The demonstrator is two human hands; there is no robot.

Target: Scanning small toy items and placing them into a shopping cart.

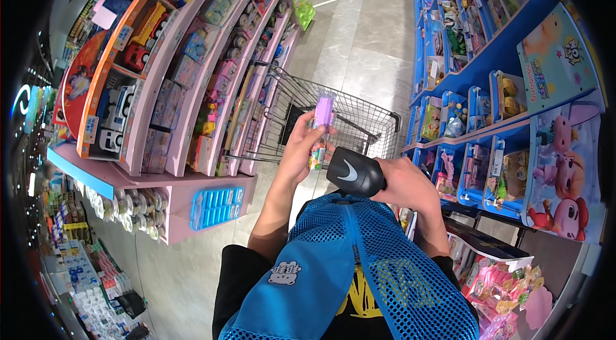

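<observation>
My left hand (299,147) grips a small packaged item with a purple top (324,111). Its lower part (317,156) is multicoloured and sits in see-through wrapping; my fingers cover the middle. My right hand (411,182) is closed around the handle of a black handheld barcode scanner (355,174). The scanner's head lies just right of the packaged item and a little below it, apart from the purple top. Most of the scanner's handle is hidden by my hand. Both hands are in front of my blue mesh vest (317,263).
Beyond my hands stands a wire shopping cart (380,116). Pink shelving (178,147) with boxed toys runs along the left. Blue shelving (447,85) with bins lines the right. Wrapped pink goods (500,287) hang at lower right. Between the shelves runs a tiled aisle (365,17).
</observation>
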